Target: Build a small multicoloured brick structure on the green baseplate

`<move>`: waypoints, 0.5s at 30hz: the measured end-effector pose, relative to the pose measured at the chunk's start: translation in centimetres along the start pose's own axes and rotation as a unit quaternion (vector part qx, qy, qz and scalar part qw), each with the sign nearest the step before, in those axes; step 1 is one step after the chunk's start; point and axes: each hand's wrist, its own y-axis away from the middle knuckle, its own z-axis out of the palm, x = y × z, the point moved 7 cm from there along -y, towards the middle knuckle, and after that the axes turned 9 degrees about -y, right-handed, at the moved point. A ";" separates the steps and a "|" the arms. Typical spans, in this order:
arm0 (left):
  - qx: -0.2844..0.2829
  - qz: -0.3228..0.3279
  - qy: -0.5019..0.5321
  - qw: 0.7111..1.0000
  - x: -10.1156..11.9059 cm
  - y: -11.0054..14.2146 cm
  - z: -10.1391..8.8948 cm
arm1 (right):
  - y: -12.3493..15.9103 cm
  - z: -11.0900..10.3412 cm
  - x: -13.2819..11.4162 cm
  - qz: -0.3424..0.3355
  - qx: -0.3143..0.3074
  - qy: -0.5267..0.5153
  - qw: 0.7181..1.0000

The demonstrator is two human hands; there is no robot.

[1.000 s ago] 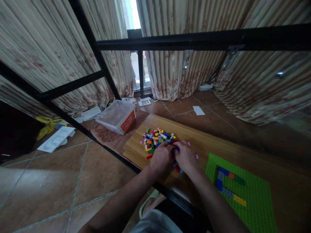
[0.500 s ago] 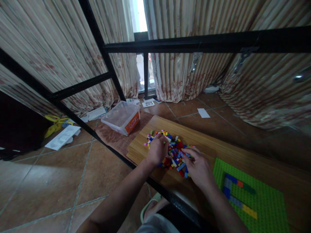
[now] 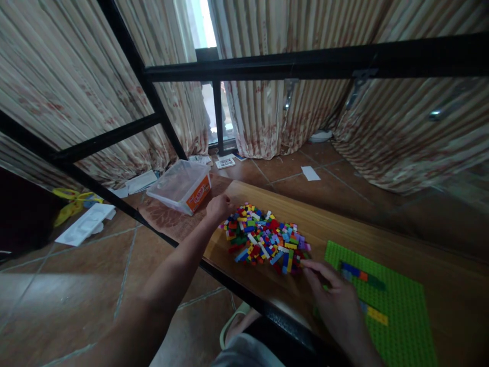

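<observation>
Toward the left end of our wooden board (image 3: 321, 228) we've got a big loose heap of toy bricks (image 3: 267, 237), spread between its far and near edges: red, blue, yellow, white, green, a bit of purple, mostly small, some long and skinny. Our left hand (image 3: 219, 208) is curled at the heap's left side, near the board's left edge; can't tell if anything's in it. Our right hand (image 3: 336, 295) has its fingertips drawn together by the heap's right end, and we can't tell whether they pinch a brick. It partly covers a green baseplate (image 3: 405, 316) further right, with blue, orange, dark green and yellow pieces on it.

Label-wise, the clear tub (image 3: 168, 186) off the left edge has an orange sticker (image 3: 199, 193), white lettering too blurry to read. Ditto the black print on a white card (image 3: 225, 162).

Otherwise: pale wood grain, brown floor tiles (image 3: 95, 265), striped curtains (image 3: 260, 112), black metal frame (image 3: 267, 70).
</observation>
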 end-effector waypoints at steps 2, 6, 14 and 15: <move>0.000 0.002 0.002 1.000 0.1 -0.3 -0.1 | 0.6 -0.4 -0.2 0.004 0.002 -0.001 1.000; 0.022 0.018 0.037 0.999 0.5 0.7 -1.8 | 1.8 -1.4 -0.1 0.020 0.024 -0.004 1.000; -0.225 0.056 0.532 0.814 8.1 14.4 1.6 | 3.3 -1.0 -1.4 0.047 0.056 -0.083 0.994; -0.258 0.049 0.556 0.788 9.3 16.1 2.3 | 3.3 -0.7 -1.7 0.043 0.045 -0.092 0.994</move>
